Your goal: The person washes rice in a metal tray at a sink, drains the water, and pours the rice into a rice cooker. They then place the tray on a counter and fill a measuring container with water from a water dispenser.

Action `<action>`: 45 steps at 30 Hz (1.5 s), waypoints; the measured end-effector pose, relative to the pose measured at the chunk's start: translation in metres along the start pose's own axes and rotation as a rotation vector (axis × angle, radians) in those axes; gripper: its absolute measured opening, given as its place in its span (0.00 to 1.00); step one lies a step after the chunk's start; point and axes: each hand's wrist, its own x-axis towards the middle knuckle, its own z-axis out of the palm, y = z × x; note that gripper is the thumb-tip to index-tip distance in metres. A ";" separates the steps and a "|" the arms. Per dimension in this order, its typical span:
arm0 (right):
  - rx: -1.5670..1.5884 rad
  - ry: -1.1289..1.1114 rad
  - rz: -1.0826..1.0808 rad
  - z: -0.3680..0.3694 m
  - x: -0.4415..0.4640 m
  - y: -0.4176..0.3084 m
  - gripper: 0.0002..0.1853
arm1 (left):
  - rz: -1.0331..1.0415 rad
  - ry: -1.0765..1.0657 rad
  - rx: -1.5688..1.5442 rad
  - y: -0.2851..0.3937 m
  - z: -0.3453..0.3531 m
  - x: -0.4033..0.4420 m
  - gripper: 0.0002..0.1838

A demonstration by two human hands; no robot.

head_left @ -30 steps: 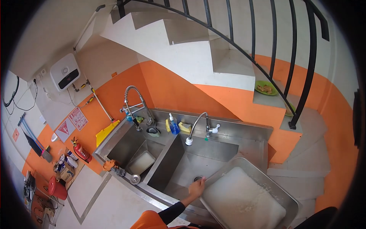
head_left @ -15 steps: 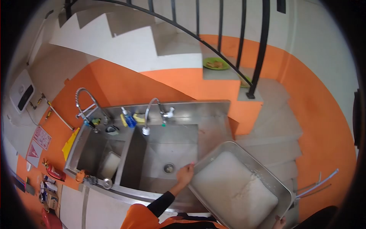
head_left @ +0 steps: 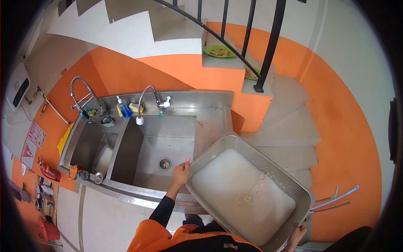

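Standing low at the far left, a red bucket (head_left: 49,230) is near a cardboard box (head_left: 48,208); the bucket's contents are too small to make out. In the left basin (head_left: 82,151) of the steel sink counter (head_left: 212,122) lies a small container (head_left: 105,158) of something whitish. The larger right basin (head_left: 168,145) shows a drain (head_left: 165,164) in its floor. Right of that, by the counter's front right corner, is a deep metal tray (head_left: 304,201) holding white grains (head_left: 233,176) and cloudy liquid (head_left: 268,214), with loose bits along its upper wall. The left hand (head_left: 181,173) grasps the tray's left rim, thumb up; the right hand (head_left: 298,231) grips the rim near its lower right corner. Whether the tray also touches the counter, I cannot tell. Up on the stairs (head_left: 289,134), a green plate (head_left: 208,50) carries brown food (head_left: 220,52).

Around these, again from the left: a fire extinguisher (head_left: 49,171), a spring-necked faucet (head_left: 78,78), a blue soap bottle (head_left: 122,108) beside a yellow sponge (head_left: 137,108), and a curved faucet (head_left: 160,103) reaching over the right basin. The black railing (head_left: 270,46) partly blocks a second plate (head_left: 251,73). Thin rods (head_left: 336,198) jut out past the tray's right corner.
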 end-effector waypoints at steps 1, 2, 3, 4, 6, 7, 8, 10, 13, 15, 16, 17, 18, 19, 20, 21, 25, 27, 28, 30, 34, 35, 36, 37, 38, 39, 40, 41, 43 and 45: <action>0.000 -0.014 -0.005 -0.001 0.001 -0.001 0.05 | 0.022 0.009 -0.004 -0.001 0.000 0.001 0.33; 0.000 -0.026 -0.007 -0.003 0.002 -0.001 0.05 | 0.045 0.016 -0.006 -0.003 -0.001 0.002 0.33; 0.000 -0.037 -0.012 -0.003 0.001 -0.006 0.05 | 0.044 0.024 -0.025 -0.004 -0.001 0.003 0.33; 0.002 -0.025 -0.020 0.000 -0.002 -0.011 0.05 | 0.044 0.029 -0.042 -0.005 -0.001 0.004 0.33; 0.003 0.000 -0.038 0.008 -0.006 -0.026 0.05 | 0.034 0.017 -0.066 -0.010 0.001 0.008 0.33; 0.006 -0.001 -0.050 0.012 -0.007 -0.032 0.05 | 0.025 0.002 -0.071 -0.015 0.002 0.012 0.33; 0.008 -0.002 -0.061 0.015 -0.008 -0.038 0.05 | 0.014 -0.013 -0.076 -0.020 0.003 0.014 0.33; -0.001 -0.010 -0.068 0.015 -0.011 -0.043 0.05 | -0.003 -0.060 -0.091 -0.020 0.000 0.016 0.33; -0.023 -0.026 -0.063 0.011 -0.011 -0.043 0.04 | 0.016 -0.034 -0.138 -0.018 -0.002 0.016 0.32; -0.022 -0.034 -0.076 0.013 -0.011 -0.046 0.04 | 0.015 -0.026 -0.160 -0.019 -0.001 0.017 0.31; -0.017 -0.036 -0.082 0.014 -0.012 -0.050 0.04 | 0.003 -0.040 -0.161 -0.020 -0.002 0.019 0.31; -0.012 -0.038 -0.087 0.016 -0.014 -0.054 0.03 | -0.011 -0.055 -0.160 -0.022 -0.003 0.019 0.31; -0.006 -0.040 -0.093 0.018 -0.015 -0.059 0.03 | -0.007 -0.067 -0.167 -0.026 -0.004 0.020 0.31; -0.010 -0.044 -0.099 0.019 -0.017 -0.064 0.03 | -0.004 -0.078 -0.174 -0.029 -0.005 0.021 0.31; -0.012 -0.048 -0.109 0.021 -0.017 -0.069 0.03 | 0.000 -0.088 -0.184 -0.032 -0.004 0.022 0.30; -0.012 -0.055 -0.119 0.024 -0.017 -0.073 0.03 | 0.000 -0.084 -0.207 -0.033 -0.003 0.023 0.30; -0.025 -0.068 -0.175 0.031 -0.013 -0.083 0.02 | -0.045 -0.064 -0.281 -0.038 -0.003 0.023 0.30; -0.047 -0.076 -0.178 0.033 -0.011 -0.087 0.02 | -0.053 -0.062 -0.319 -0.044 0.000 0.026 0.30; -0.047 -0.083 -0.183 0.032 -0.009 -0.088 0.02 | -0.041 -0.065 -0.343 -0.052 0.004 0.028 0.30; -0.044 -0.094 -0.192 0.035 -0.010 -0.094 0.02 | -0.029 -0.052 -0.374 -0.054 0.004 0.028 0.30; -0.060 -0.114 -0.226 0.045 -0.014 -0.109 0.03 | -0.044 -0.027 -0.390 -0.052 -0.001 0.026 0.30; -0.072 -0.123 -0.223 0.044 -0.012 -0.109 0.03 | -0.052 -0.030 -0.391 -0.055 0.000 0.027 0.30; -0.084 -0.130 -0.222 0.044 -0.012 -0.110 0.03 | -0.059 -0.033 -0.399 -0.054 -0.001 0.027 0.30; -0.083 -0.136 -0.236 0.044 -0.012 -0.111 0.03 | -0.066 -0.037 -0.407 -0.053 -0.003 0.027 0.30; -0.083 -0.142 -0.250 0.046 -0.012 -0.114 0.04 | -0.073 -0.042 -0.415 -0.052 -0.004 0.026 0.30; -0.081 -0.147 -0.264 0.050 -0.013 -0.118 0.04 | -0.081 -0.040 -0.417 -0.052 -0.005 0.026 0.30; -0.081 -0.137 -0.269 0.054 -0.015 -0.123 0.04 | -0.089 -0.038 -0.419 -0.052 -0.006 0.026 0.30; -0.080 -0.127 -0.274 0.060 -0.019 -0.129 0.04 | -0.097 -0.037 -0.420 -0.053 -0.006 0.025 0.30; -0.075 -0.131 -0.283 0.065 -0.021 -0.137 0.03 | -0.101 -0.048 -0.475 -0.060 -0.003 0.027 0.29; -0.069 -0.161 -0.288 0.067 -0.021 -0.142 0.03 | -0.107 -0.060 -0.506 -0.065 -0.002 0.028 0.29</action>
